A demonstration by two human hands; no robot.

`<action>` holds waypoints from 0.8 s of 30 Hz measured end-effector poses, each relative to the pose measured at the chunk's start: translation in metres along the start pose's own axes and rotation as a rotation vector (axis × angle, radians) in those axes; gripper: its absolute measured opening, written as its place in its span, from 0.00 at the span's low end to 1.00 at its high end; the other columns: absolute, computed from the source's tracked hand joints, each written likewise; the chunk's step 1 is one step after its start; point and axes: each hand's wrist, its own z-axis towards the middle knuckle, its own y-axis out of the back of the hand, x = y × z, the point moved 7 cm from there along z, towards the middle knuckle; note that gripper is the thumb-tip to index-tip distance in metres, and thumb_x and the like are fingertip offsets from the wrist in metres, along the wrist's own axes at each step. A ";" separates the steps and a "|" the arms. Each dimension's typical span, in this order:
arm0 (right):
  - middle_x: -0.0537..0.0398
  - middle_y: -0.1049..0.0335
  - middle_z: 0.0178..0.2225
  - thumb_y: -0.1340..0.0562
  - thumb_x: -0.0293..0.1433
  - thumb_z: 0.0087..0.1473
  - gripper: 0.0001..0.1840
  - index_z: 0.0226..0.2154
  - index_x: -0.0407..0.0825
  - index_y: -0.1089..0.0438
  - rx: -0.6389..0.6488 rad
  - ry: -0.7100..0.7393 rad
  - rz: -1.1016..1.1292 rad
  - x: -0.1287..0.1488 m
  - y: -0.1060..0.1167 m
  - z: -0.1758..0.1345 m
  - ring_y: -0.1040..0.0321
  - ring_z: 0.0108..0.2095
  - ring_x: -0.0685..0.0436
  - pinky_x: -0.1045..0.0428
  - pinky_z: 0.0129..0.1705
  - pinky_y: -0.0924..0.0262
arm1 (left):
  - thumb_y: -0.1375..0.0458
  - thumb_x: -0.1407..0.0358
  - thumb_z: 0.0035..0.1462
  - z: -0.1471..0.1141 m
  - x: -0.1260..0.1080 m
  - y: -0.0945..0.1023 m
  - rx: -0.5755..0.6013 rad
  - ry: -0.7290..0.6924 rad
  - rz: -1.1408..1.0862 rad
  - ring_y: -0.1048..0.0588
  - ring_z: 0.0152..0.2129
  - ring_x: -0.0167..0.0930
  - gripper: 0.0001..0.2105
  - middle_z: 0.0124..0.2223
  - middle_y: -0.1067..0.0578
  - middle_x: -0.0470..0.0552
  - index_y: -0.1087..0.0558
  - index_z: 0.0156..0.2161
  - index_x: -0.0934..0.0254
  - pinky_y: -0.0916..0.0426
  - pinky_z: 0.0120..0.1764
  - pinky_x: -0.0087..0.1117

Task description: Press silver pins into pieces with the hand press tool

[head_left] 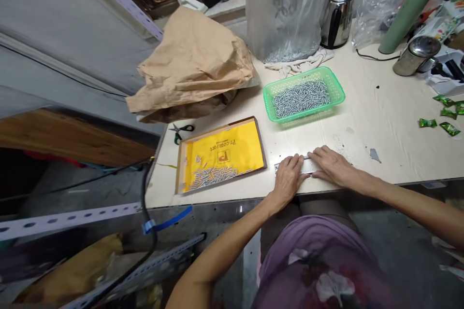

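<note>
A flat silvery strip (307, 166) lies at the table's front edge, with both my hands on it. My left hand (289, 172) is closed over its left part, and a short end shows past the fingers. My right hand (331, 165) grips the right end between thumb and fingers. To the left, a shallow tray (264, 147) lined with yellow holds a loose pile of small metal pins (213, 176) along its near side. Beyond my hands stands a green plastic basket (340, 94) with many similar pins (302, 98) in it.
Scissors (177, 131) lie behind the tray, near a crumpled brown paper bag (203, 63). At the back are a clear plastic bag (286, 9) and a steel kettle (338, 17). A green cylinder (413, 9), a metal cup (413, 55) and green wrapped sweets (449, 128) are on the right.
</note>
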 end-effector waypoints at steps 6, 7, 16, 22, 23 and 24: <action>0.44 0.31 0.41 0.43 0.34 0.59 0.15 0.46 0.44 0.32 0.034 -0.001 0.077 -0.021 0.011 0.011 0.37 0.41 0.40 0.48 0.42 0.41 | 0.50 0.61 0.65 -0.030 -0.033 -0.014 -0.126 -0.145 -0.115 0.43 0.63 0.42 0.21 0.61 0.35 0.61 0.39 0.60 0.67 0.39 0.59 0.46; 0.44 0.30 0.39 0.43 0.32 0.59 0.12 0.43 0.44 0.31 0.031 -0.033 0.054 -0.026 0.011 0.016 0.37 0.40 0.41 0.48 0.42 0.42 | 0.50 0.58 0.64 -0.033 -0.039 -0.017 -0.110 -0.170 -0.138 0.43 0.63 0.42 0.22 0.61 0.35 0.61 0.39 0.60 0.67 0.40 0.60 0.47; 0.45 0.29 0.38 0.41 0.27 0.56 0.07 0.34 0.50 0.27 -0.015 0.028 -0.108 0.006 0.018 0.064 0.38 0.40 0.38 0.44 0.39 0.43 | 0.49 0.51 0.61 -0.035 -0.045 -0.020 -0.004 -0.183 -0.247 0.43 0.63 0.42 0.28 0.61 0.35 0.63 0.39 0.60 0.67 0.45 0.62 0.50; 0.49 0.30 0.38 0.36 0.28 0.49 0.06 0.26 0.56 0.27 0.027 0.491 0.032 0.093 -0.014 0.055 0.41 0.48 0.37 0.44 0.45 0.41 | 0.48 0.51 0.61 -0.035 -0.048 -0.038 0.081 -0.118 -0.267 0.32 0.54 0.43 0.28 0.55 0.28 0.63 0.35 0.58 0.70 0.37 0.57 0.45; 0.48 0.30 0.37 0.36 0.28 0.47 0.05 0.26 0.56 0.27 0.016 0.512 0.043 0.099 -0.020 0.055 0.40 0.48 0.36 0.43 0.46 0.41 | 0.49 0.53 0.62 -0.035 -0.048 -0.039 0.082 -0.114 -0.255 0.32 0.55 0.43 0.26 0.56 0.29 0.62 0.36 0.59 0.69 0.37 0.58 0.44; 0.47 0.31 0.35 0.35 0.28 0.46 0.05 0.26 0.56 0.27 -0.001 0.519 0.059 0.102 -0.026 0.057 0.40 0.46 0.36 0.42 0.46 0.41 | 0.51 0.57 0.64 -0.034 -0.048 -0.039 0.082 -0.113 -0.236 0.34 0.57 0.42 0.24 0.58 0.31 0.61 0.38 0.61 0.69 0.38 0.59 0.44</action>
